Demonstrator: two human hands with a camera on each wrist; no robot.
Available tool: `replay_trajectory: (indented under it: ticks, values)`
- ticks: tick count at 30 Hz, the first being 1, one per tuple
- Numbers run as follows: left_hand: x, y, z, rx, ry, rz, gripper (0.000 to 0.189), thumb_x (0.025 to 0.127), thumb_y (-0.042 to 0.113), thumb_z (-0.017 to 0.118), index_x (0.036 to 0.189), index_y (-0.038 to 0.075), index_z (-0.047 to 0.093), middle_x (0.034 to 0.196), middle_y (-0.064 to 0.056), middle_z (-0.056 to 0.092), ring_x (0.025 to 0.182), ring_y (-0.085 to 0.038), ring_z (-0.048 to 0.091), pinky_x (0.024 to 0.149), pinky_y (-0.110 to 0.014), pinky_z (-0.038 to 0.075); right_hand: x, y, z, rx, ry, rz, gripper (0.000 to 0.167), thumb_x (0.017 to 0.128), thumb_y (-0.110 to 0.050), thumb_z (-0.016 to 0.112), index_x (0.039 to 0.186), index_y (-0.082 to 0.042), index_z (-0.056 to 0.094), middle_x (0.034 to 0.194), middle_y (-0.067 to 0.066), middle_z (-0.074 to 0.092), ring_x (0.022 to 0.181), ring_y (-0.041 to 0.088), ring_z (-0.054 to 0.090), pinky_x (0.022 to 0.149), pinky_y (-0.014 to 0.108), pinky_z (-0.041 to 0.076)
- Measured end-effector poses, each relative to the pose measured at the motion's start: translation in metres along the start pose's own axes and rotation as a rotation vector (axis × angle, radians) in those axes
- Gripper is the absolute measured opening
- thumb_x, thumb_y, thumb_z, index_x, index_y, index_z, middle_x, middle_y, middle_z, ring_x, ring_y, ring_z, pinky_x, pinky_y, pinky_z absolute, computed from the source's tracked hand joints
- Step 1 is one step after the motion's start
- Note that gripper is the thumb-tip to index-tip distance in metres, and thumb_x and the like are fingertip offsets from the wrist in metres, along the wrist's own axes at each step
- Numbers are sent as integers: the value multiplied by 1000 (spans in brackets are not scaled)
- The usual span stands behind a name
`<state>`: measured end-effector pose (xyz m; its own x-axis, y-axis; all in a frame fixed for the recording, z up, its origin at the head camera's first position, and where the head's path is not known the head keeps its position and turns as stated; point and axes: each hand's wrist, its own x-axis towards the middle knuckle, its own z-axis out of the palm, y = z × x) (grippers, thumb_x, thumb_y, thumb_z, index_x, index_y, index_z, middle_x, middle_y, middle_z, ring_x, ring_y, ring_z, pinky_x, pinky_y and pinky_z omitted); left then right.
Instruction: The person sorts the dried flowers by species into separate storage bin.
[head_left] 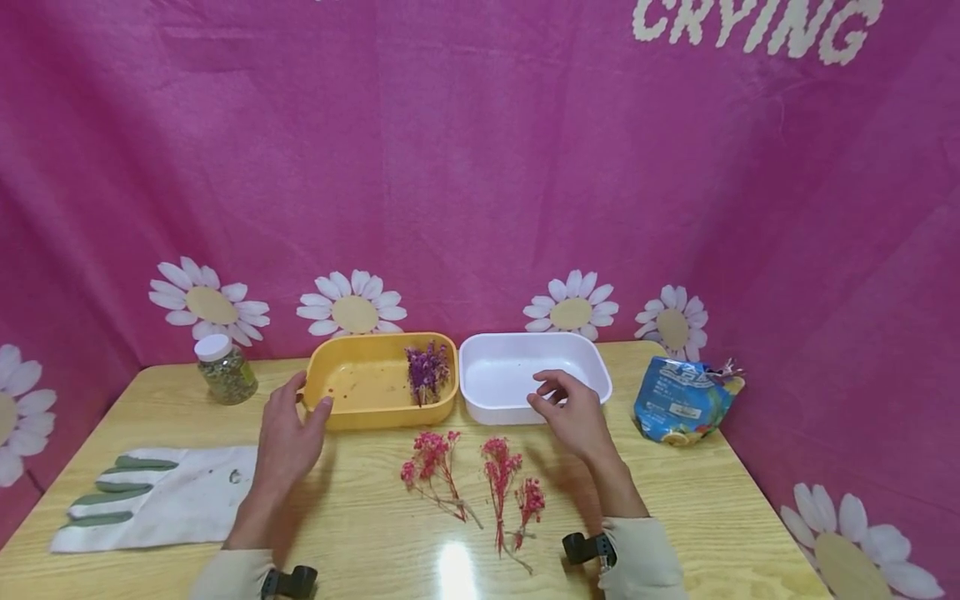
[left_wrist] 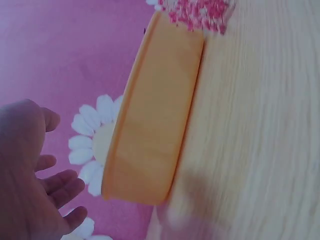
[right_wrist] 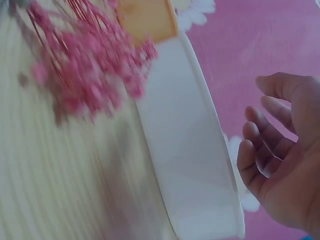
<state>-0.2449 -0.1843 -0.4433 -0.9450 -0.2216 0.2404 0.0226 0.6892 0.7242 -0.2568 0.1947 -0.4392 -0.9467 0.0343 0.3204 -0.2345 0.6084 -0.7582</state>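
Observation:
My left hand (head_left: pixel 291 433) is at the left end of the yellow tray (head_left: pixel 360 417), thumb and fingers apart, holding nothing. Inside that tray, at its right end, lies a bunch of dried purple flowers (head_left: pixel 427 371). My right hand (head_left: pixel 577 415) hovers over the front right edge of the white tray (head_left: pixel 498 414), its fingers loosely bent around nothing. Dried pink flower sprigs lie on the table in front of the trays: one branching sprig (head_left: pixel 431 454) to the left, a taller one (head_left: pixel 498 467) in the middle and a small one (head_left: pixel 531 500) nearest my right wrist.
A lidded jar (head_left: pixel 228 375) of dried greenish bits stands at the back left. Below it lies a white and green work glove (head_left: pixel 172 496). On the right sits a crumpled blue pouch (head_left: pixel 682 404). A pink cloth (head_left: pixel 465 167) with daisies hangs behind the wooden table (head_left: pixel 375 517).

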Motion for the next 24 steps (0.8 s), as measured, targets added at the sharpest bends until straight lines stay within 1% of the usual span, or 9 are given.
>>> replay_trajectory:
  ticks: [2, 5, 10, 14, 16, 19, 22, 24]
  values:
    - [-2, 4, 3, -19, 25, 42, 56, 97, 27, 55, 146, 3, 36, 137, -20, 45, 124, -35, 45, 104, -52, 38, 2, 5, -6, -31, 21, 7, 31, 84, -19, 74, 113, -11, 67, 89, 5, 67, 79, 17, 62, 70, 25, 49]
    - [-6, 8, 9, -34, 28, 69, 53, 97, 24, 56, 143, 3, 40, 134, -20, 47, 122, -33, 45, 102, -50, 38, 4, 14, -13, -70, 49, 17, 33, 84, -21, 75, 114, -12, 67, 91, 6, 67, 83, 19, 62, 73, 28, 49]
    - [-12, 10, 18, -43, 10, 97, 50, 97, 24, 57, 140, 4, 42, 133, -17, 49, 121, -33, 48, 101, -51, 40, 7, 27, -20, -102, 99, 34, 34, 83, -21, 75, 114, -11, 67, 96, 9, 68, 88, 23, 62, 78, 34, 49]
    - [-14, 12, 24, -51, -9, 142, 48, 97, 24, 57, 138, 4, 44, 133, -16, 51, 121, -34, 49, 102, -51, 40, 8, 34, -25, -114, 134, 61, 34, 83, -20, 76, 114, -10, 67, 100, 11, 68, 94, 25, 61, 80, 37, 51]
    - [-16, 14, 26, -51, -26, 153, 48, 97, 24, 57, 138, 4, 43, 133, -16, 51, 121, -33, 48, 103, -52, 39, 8, 36, -26, -117, 144, 76, 34, 83, -21, 76, 114, -10, 67, 104, 12, 67, 98, 26, 60, 83, 39, 51]
    - [-19, 16, 30, -40, -48, 168, 48, 97, 25, 57, 138, 4, 44, 132, -16, 51, 120, -32, 48, 104, -51, 38, 7, 40, -27, -128, 153, 101, 36, 83, -24, 76, 115, -10, 67, 112, 14, 65, 107, 30, 57, 92, 45, 48]
    - [-22, 18, 34, -39, -51, 188, 46, 97, 24, 57, 137, 4, 46, 131, -16, 53, 120, -32, 49, 104, -50, 39, 6, 45, -29, -153, 135, 133, 38, 83, -25, 74, 118, -11, 65, 127, 16, 60, 121, 35, 51, 104, 52, 40]
    - [-24, 20, 37, -40, -54, 197, 46, 97, 23, 58, 136, 4, 46, 130, -16, 54, 120, -32, 49, 103, -50, 39, 7, 48, -29, -171, 107, 166, 42, 84, -26, 73, 122, -12, 63, 138, 16, 54, 130, 36, 45, 110, 55, 34]
